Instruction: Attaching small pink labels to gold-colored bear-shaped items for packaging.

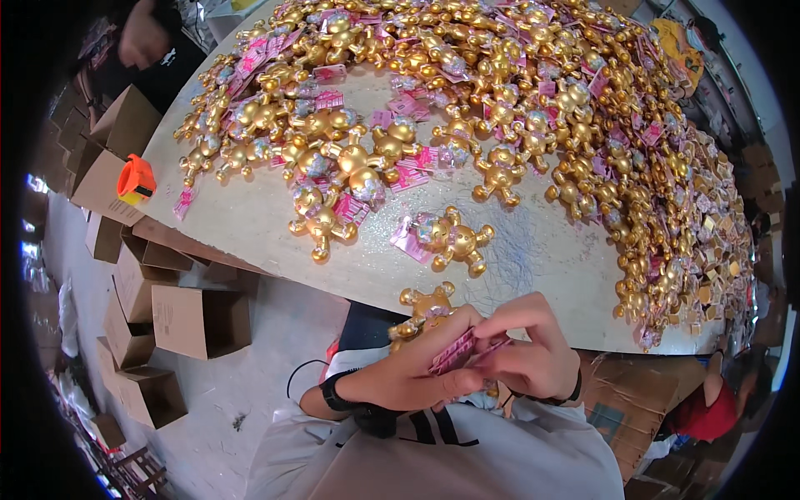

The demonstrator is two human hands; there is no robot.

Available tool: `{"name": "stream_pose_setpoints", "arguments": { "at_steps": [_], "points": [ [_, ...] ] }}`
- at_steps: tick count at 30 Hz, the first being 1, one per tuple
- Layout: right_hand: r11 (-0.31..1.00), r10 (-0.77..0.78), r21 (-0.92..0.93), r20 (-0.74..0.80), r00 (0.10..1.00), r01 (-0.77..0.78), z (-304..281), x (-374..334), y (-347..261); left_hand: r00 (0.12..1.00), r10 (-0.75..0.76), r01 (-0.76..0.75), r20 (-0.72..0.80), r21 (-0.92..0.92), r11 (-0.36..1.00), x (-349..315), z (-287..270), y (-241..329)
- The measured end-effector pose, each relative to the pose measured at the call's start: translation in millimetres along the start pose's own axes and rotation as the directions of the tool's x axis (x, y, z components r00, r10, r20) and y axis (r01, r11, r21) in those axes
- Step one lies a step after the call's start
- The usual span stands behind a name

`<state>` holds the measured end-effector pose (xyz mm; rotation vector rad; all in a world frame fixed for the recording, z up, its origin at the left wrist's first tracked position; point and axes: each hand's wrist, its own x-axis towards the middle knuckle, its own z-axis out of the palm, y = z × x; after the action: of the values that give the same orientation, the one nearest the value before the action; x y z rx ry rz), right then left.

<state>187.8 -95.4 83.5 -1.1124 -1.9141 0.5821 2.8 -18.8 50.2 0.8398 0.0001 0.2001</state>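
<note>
Close to my body, just past the table's front edge, my left hand (pixel 421 371) is closed around a pink printed card (pixel 454 352), its thumb toward me. Facing it, my right hand (pixel 537 346) pinches at the card's right side with bent fingers. A shiny gold bear-like figure (pixel 427 302) shows beyond my left knuckles, partly covered; whether that hand also grips it, I cannot tell. Another gold figure (pixel 458 239) lies on the table ahead, with a pink card (pixel 411 240) and clear, glittery wrapping at its head.
A large heap of gold figures (pixel 500 108) with pink cards covers the far and right table (pixel 250 212). Small gold pieces (pixel 717 250) are piled at far right. An orange tape dispenser (pixel 136 179) sits on the left edge. Open cardboard boxes (pixel 179 321) stand left; another person (pixel 158 50) is far left.
</note>
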Motion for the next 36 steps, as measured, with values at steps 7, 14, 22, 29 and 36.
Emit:
{"name": "stream_pose_setpoints", "arguments": {
  "at_steps": [7, 14, 22, 29, 36],
  "points": [
    [0.986, -0.140, 0.107, 0.153, 0.978, 0.125, 3.6, 11.8, 13.4, 0.996, 0.017, -0.005, -0.084, 0.141, 0.990, 5.4, 5.1, -9.4],
    [0.969, 0.192, 0.147, 0.072, 0.979, -0.201, 4.7, 27.4, 48.5, 0.994, 0.023, 0.021, -0.107, 0.386, 0.922, 2.5, 2.8, -16.2],
    [0.788, 0.193, -0.606, 0.076, 0.978, -0.108, 21.6, 58.7, 85.5, 0.962, 0.240, -0.192, -0.131, 0.303, 0.933, -3.4, 1.6, -21.8],
    [0.855, 0.188, -0.489, -0.014, 0.982, -0.171, 21.5, 65.9, 94.6, 0.956, 0.250, -0.205, -0.152, 0.260, 0.943, -13.4, 0.9, -8.6],
    [0.737, 0.081, -0.672, -0.016, 0.997, -0.071, 32.8, 80.2, 114.7, 0.955, 0.219, -0.163, -0.199, 0.263, 0.951, -10.9, -1.1, -19.7]
  ]
}}
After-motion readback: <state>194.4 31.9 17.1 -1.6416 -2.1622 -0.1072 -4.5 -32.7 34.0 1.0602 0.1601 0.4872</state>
